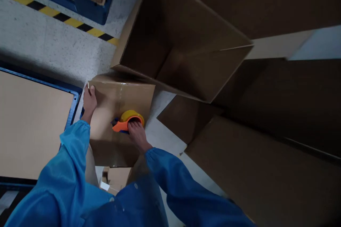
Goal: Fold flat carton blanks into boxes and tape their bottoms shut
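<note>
A closed cardboard box (pixel 106 113) stands in front of my body, with a strip of clear tape along its top seam. My left hand (pixel 90 100) grips its far left corner, thumb on top and the other fingers partly hidden over the side. In my right hand (pixel 137 133) is an orange tape dispenser (pixel 121 125) with a yellow tape roll (pixel 128 114); my fingers go into its ring. The dispenser is over the box top, and I cannot tell whether it touches the cardboard.
A large open carton (pixel 183 39) stands against the box's far side. More cardboard (pixel 261 170) fills the right. Blue pallets (pixel 77 94) bearing cardboard lie at left and far left. Yellow-black floor tape (pixel 61 17) crosses the grey floor (pixel 48 46).
</note>
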A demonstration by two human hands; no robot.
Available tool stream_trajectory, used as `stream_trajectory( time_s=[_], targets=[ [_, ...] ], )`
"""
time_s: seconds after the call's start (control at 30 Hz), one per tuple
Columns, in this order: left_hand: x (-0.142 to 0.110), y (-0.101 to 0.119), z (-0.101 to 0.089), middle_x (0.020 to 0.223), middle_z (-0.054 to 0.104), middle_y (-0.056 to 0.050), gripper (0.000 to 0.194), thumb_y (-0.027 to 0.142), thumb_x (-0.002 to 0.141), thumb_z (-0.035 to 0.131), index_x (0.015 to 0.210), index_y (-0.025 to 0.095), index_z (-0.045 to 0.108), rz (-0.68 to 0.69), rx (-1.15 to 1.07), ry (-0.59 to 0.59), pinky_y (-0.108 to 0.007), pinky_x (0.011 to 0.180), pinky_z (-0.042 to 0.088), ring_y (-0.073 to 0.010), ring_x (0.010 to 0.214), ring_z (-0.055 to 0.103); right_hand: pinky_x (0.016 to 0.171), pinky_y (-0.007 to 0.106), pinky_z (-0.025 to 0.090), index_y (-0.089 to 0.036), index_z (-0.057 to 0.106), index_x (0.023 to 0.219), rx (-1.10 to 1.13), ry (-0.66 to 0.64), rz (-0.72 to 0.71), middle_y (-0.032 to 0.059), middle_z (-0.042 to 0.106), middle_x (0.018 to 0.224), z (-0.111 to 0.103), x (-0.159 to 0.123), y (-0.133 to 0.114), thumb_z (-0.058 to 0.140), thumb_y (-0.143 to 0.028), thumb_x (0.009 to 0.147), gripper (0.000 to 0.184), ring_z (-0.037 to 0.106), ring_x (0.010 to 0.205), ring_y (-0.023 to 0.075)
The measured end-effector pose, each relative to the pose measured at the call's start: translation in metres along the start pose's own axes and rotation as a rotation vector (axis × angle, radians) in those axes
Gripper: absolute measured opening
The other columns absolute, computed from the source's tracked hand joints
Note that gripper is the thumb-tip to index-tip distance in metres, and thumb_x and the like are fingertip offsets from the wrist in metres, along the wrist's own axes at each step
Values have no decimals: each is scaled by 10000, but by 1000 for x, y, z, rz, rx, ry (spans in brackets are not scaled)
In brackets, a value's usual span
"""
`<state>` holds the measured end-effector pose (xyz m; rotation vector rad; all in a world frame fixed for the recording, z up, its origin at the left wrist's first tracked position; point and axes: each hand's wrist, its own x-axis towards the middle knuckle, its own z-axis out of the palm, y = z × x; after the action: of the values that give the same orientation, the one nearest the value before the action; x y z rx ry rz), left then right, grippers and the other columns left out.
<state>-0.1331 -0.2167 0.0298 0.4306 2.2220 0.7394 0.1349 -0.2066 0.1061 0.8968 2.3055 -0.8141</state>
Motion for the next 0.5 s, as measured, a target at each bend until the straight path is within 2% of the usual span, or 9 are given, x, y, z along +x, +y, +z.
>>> stream_trajectory(
  time_s=[0.07,0.13,0.2,0.27,0.37,0.5],
  targets=[
    [1,1,-10,1354,592,-248,444,382,1061,368,1377,96,494,-28,-22,25,-502,1123,410,-316,1326,542,1038,456,462,-87,658,1084,99,-35,-49,180,738,1007,-25,-13,-2,701,-227,847,278,662,1008,310],
    [2,3,-16,1305,619,-242,441,415,1050,381,1348,120,515,-93,-10,48,-541,1086,434,-351,1281,571,1023,439,487,-110,658,1131,279,-27,-12,155,745,1052,-53,-35,-8,681,-281,854,326,676,1029,295],
    [4,5,-21,1255,642,-237,448,453,1038,393,1329,142,533,-179,27,56,-567,1042,459,-383,1235,598,933,419,538,-143,674,1138,466,22,141,131,747,1074,-78,-57,-23,633,-352,874,339,690,1008,286],
    [6,7,-27,1225,648,-251,461,470,1034,390,1318,141,542,-245,46,46,-594,1007,471,-411,1200,614,822,398,564,-158,701,1076,601,93,351,109,752,986,-96,-75,-44,624,-433,856,361,701,909,280],
    [8,9,-39,1228,641,-274,458,451,1033,392,1322,130,543,-299,39,25,-625,1002,459,-435,1200,612,728,374,564,-176,723,945,747,184,554,75,731,824,-110,-88,-79,662,-473,776,347,680,770,259],
    [10,17,-50,1280,619,-280,453,403,1044,366,1359,111,513,-322,50,30,-596,1057,431,-417,1274,570,707,371,555,-199,720,846,900,223,637,60,711,771,-114,-103,-116,700,-466,707,302,651,721,248]
  ],
)
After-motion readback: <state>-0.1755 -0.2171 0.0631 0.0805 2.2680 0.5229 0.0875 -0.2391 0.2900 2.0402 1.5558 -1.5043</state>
